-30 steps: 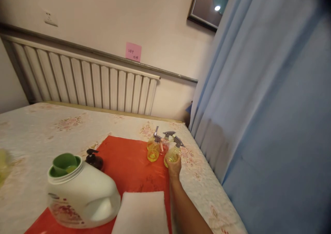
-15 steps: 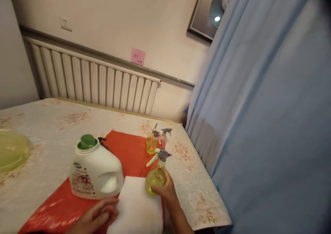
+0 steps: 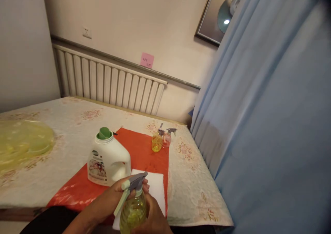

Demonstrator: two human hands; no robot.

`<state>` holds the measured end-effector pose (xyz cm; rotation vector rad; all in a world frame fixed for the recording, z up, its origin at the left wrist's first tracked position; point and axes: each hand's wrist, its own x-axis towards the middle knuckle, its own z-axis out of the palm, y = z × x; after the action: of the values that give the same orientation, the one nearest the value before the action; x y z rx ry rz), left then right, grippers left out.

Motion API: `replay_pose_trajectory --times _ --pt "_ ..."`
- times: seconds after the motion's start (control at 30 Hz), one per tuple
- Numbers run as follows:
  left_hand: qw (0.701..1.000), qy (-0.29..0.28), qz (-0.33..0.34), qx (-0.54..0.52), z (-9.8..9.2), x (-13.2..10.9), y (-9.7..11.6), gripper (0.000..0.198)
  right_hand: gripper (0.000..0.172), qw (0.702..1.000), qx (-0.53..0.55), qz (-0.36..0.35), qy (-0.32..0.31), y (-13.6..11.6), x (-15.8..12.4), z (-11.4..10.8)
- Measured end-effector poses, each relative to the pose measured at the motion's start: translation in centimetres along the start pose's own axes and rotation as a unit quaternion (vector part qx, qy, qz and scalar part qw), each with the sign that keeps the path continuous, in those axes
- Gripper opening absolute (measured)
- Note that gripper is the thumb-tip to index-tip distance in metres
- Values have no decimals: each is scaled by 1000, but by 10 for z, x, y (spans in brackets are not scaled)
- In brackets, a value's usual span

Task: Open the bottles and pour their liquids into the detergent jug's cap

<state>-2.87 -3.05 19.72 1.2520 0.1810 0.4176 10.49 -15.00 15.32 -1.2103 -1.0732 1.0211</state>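
Note:
Close in front of me I hold a small clear spray bottle (image 3: 132, 213) of yellow liquid with a grey trigger head. My right hand (image 3: 153, 218) wraps round its body from below. My left hand (image 3: 113, 199) closes on the grey spray head at the top. Under the bottle lies a white folded cloth (image 3: 155, 189) on a red mat (image 3: 139, 151). A white detergent jug (image 3: 108, 159) with a green cap stands on the mat to the left.
Two more small spray bottles (image 3: 161, 140), one yellow and one pink, stand at the mat's far edge. A yellow-green transparent object (image 3: 22, 142) lies at the far left of the flowered tablecloth. A radiator runs along the wall behind; a blue curtain hangs at right.
My right hand has carried the yellow spray bottle from the far group toward me. My left hand has come up from the cloth and closed on the spray head.

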Motion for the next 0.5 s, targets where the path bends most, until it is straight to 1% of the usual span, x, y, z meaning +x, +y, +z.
replay_pose_trajectory --times 0.1,0.17,0.23,0.33,0.4,0.5 --pt "1000 -4 9 9 2 -2 1 45 91 1000 1 10 -13 0 -4 3" --pt "1000 9 13 12 6 -2 2 43 88 999 18 9 -29 -5 -6 6" --pt "1000 28 1 3 12 -2 2 40 85 999 33 4 -30 -11 -7 8" --pt "997 78 -11 11 20 -1 1 28 81 999 38 -4 -16 -15 -7 9" --pt "992 119 13 39 24 1 -2 23 77 999 30 -5 -9 -15 -6 10" --pt "982 163 50 83 28 3 -5 26 70 1000 4 -7 -1 -13 -7 10"
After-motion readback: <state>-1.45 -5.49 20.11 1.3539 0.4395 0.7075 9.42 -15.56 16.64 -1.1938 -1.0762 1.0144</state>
